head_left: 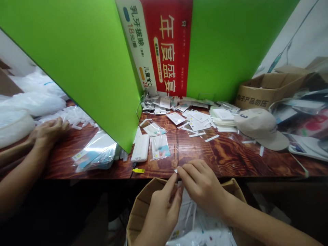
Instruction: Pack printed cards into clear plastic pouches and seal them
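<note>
My left hand (162, 208) and my right hand (203, 181) meet at the table's front edge, above an open cardboard box (139, 201). Fingers of both are pinched around a small white piece (179, 183), mostly covered, so its kind is not clear. A white tip (175, 171) pokes out by the fingertips. Below them the box holds clear plastic packets with white cards (202, 235). Closest on the table lie a clear packet with a white and blue card (160, 147), a white power bank (140, 148) and a yellow tag (138, 170).
White cards and packets (197, 119) lie scattered toward the back. At right are a beige cap (258, 128) and a cardboard box (256, 92). A green partition (84, 61) stands at left; beyond it another person's hands (52, 131) touch small white pieces.
</note>
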A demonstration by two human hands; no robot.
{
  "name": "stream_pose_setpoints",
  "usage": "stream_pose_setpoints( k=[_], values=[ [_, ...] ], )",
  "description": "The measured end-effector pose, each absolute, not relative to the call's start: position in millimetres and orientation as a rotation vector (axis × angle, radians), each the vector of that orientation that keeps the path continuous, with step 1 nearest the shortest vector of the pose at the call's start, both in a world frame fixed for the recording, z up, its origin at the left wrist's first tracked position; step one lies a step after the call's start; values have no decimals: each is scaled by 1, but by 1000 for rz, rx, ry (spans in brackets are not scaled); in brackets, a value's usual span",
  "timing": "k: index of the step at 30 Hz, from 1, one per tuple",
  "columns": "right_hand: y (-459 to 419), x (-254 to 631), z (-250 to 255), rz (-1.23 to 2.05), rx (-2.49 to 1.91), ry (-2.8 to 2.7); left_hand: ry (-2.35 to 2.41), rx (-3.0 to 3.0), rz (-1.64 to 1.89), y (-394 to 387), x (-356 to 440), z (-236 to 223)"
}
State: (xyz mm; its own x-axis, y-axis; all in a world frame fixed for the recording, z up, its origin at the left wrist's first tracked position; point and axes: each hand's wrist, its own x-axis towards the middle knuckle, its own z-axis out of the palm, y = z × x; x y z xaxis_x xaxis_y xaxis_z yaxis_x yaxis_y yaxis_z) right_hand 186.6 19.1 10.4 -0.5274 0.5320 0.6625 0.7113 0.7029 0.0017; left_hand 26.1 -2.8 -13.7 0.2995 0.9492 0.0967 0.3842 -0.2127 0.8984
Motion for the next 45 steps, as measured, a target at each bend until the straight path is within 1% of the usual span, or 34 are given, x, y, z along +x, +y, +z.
stream_pose_setpoints(
  k=[3,6,9,11,13,17,19,22,26,28,30,32,34,40,45],
  values=[
    [29,194,4,-238,-1001,-2153,1221,1855,879,-8,25,-23],
    [43,219,0,-139,-1201,-1906,1248,1851,884,-14,16,-32],
    [42,243,-1,-15,-1393,-1692,1365,1520,1021,-12,-3,-33],
    [26,248,-5,113,-1431,-1691,1420,1207,1144,-6,-17,-28],
    [2,244,-13,328,-1411,-1808,1415,991,1230,2,-28,-21],
    [-37,230,-35,947,-1335,-2161,1391,864,1298,12,-38,-17],
    [-44,230,-40,1107,-1319,-2299,1374,867,1263,12,-38,-19],
    [-38,234,-36,1153,-1365,-2319,1333,891,1194,9,-32,-19],
    [-18,230,-19,1150,-1443,-1898,1211,863,1082,-2,-16,-7],
    [-8,223,-12,1249,-1381,-1655,1161,833,1027,-8,-7,0],
    [0,216,-7,1423,-1283,-1470,1129,823,990,-14,0,5],
    [4,212,-3,1558,-1188,-1334,1107,808,978,-17,2,6],
    [7,211,-1,1619,-1106,-1247,1088,747,976,-18,1,4],
    [4,221,6,1745,-967,-1206,1052,579,951,-21,-10,-1],
    [0,230,13,1648,-891,-1405,987,535,874,-23,-14,3]
  ],
)
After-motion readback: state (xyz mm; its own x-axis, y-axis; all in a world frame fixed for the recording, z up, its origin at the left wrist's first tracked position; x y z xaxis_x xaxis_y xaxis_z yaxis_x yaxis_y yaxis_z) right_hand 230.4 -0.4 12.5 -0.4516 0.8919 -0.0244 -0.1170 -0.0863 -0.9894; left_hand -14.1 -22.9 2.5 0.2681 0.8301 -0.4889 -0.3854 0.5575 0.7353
